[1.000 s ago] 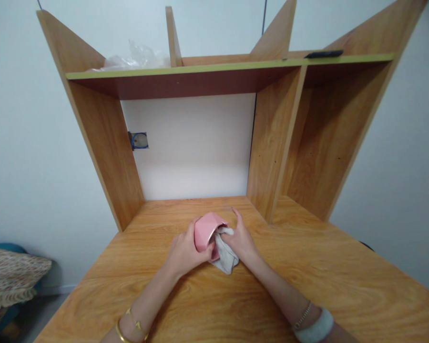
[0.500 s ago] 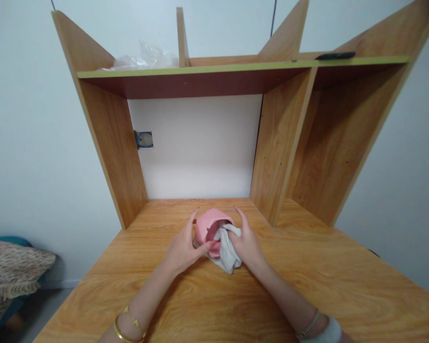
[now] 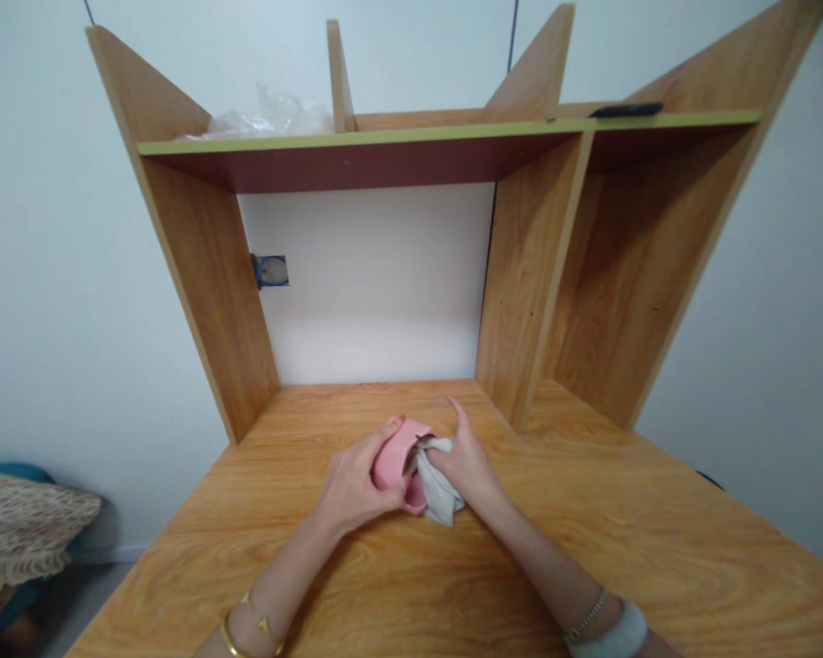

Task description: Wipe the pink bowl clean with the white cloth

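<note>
The small pink plastic cup (image 3: pixel 390 457) now lies tipped on its side with its mouth turned to the right, whereas 0.5 s ago it sat more upright with its mouth toward the camera. The left hand (image 3: pixel 348 484) has closed over it, its fingers curled across the upper rim instead of spread open beside it. The right hand (image 3: pixel 470 466) now presses the crumpled pale grey cloth (image 3: pixel 440 482) against the sideways mouth.

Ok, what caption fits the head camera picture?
Left hand holds a pink cup, right hand presses a grey cloth against it, at a wooden desk.
</note>
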Tool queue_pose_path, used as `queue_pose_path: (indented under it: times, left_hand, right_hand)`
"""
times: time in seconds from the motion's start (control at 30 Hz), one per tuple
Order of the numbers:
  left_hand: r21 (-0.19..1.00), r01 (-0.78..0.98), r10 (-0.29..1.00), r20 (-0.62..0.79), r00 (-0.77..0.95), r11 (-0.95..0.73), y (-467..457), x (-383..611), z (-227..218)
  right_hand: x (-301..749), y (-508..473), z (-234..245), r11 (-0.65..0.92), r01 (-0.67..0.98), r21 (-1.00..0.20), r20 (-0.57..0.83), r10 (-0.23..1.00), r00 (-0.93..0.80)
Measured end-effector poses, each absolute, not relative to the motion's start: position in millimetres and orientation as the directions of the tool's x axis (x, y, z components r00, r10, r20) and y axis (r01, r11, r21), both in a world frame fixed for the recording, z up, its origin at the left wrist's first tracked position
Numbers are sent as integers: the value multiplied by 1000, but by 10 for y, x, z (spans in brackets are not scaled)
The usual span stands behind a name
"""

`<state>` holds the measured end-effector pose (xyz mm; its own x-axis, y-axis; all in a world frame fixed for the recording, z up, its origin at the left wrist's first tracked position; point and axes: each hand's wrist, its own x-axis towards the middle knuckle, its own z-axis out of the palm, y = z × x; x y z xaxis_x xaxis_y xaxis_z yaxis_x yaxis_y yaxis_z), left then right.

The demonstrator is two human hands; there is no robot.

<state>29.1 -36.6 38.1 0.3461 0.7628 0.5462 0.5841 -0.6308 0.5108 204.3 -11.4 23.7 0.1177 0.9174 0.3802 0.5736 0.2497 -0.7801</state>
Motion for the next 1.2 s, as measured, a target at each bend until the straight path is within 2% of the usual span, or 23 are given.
queue_pose_path:
  times: [0.13, 0.27, 0.37, 0.5, 0.63, 0.73, 0.83, 1.03, 1.2]
  left_hand:
    - [516, 598, 784, 489, 383, -614, -383, 258, 418]
    - [532, 600, 798, 465, 384, -598, -355, 209, 427]
    - [576, 577, 811, 478, 336, -579, -333, 199, 418]
    - [678, 542, 864, 445, 236, -497, -320, 239, 373]
    - [715, 472, 856, 441, 268, -516, -322, 322, 293]
    - [771, 389, 861, 420, 287, -505, -321, 373, 266]
    - [790, 383, 875, 393, 281, -478, -320, 365, 296]
    - [654, 542, 848, 442, 291, -527, -323, 258, 350]
    - [750, 455, 874, 449, 184, -481, -221, 254, 266]
  right_hand:
    - [2047, -191, 271, 276, 669, -690, 407, 912, 44]
    - [2032, -211, 225, 365, 670, -646, 439, 896, -65]
    - [2035, -183, 174, 384, 627, -678, 426, 900, -90]
    - [2073, -105, 119, 365, 535, -762, 439, 898, 13]
    - [2100, -29, 80, 389, 408, -826, 448, 892, 55]
    - [2086, -9, 69, 403, 381, -832, 453, 890, 47]
    - [2059, -27, 89, 369, 428, -825, 434, 899, 63]
    - [2046, -121, 192, 251, 625, -739, 379, 922, 77]
    - [2043, -159, 232, 312, 662, -682, 430, 903, 17]
